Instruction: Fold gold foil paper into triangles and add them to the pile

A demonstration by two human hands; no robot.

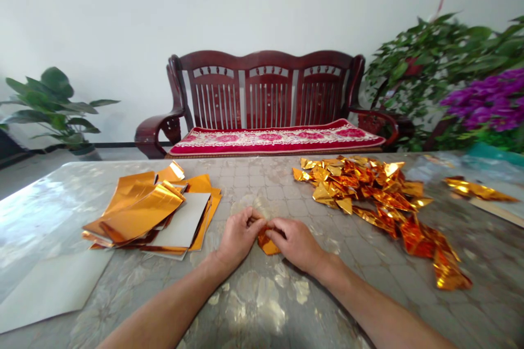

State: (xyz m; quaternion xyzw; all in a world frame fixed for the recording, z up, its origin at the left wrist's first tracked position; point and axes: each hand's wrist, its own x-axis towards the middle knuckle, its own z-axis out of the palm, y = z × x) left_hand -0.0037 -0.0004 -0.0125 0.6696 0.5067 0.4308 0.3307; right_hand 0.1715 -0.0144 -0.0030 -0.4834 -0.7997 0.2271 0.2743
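Observation:
Near the middle of the table, my left hand and my right hand meet over a small folded piece of gold foil paper. Thumbs and fingers of both hands pinch its upper part, which they mostly hide; its lower end shows between them. To the left lies a loose stack of gold foil paper sheets, some turned with the pale side up. Right of my hands spreads a heap of folded gold foil pieces.
The patterned table carries a single pale sheet at front left. At far right sit another folded foil piece and clear plastic. A wooden bench stands behind, between a potted plant and purple flowers.

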